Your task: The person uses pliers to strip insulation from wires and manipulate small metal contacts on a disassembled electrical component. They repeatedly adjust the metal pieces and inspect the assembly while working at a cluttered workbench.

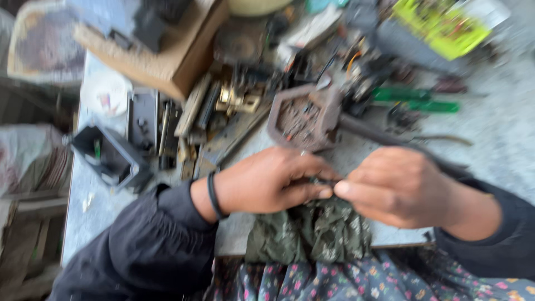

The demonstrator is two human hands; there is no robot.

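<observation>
Grey and crowded, the bench (490, 145) carries a spread of metal hardware under a blurred head view: a cardboard box (167, 56) at the far left, a black open tray (108, 156) near the left edge, brass and steel lock parts (234, 100) in the middle, a rusty hexagonal tray (304, 117) full of small bits, two green-handled tools (418, 100) to the right and a yellow-green packet (443, 25) at the far right. At the near edge both hands meet over a dark green cloth (312, 231) that hangs off the bench onto a flowered lap. The left hand (267, 181), with a black band at the wrist, has its grip pinched on a small dark part (320, 181), and the right hand (395, 187) closes its fingertips on the same part from the other side; what the part is cannot be told through the blur. The part sits between the two sets of fingertips, just above the cloth and just in front of the hexagonal tray. In my judgement the chief risk is a slip: so small a piece, held only at the fingertips, could drop into the folds of the cloth or roll off the bench edge, and a sleeve swung wide could knock the hexagonal tray and spill its bits.
</observation>
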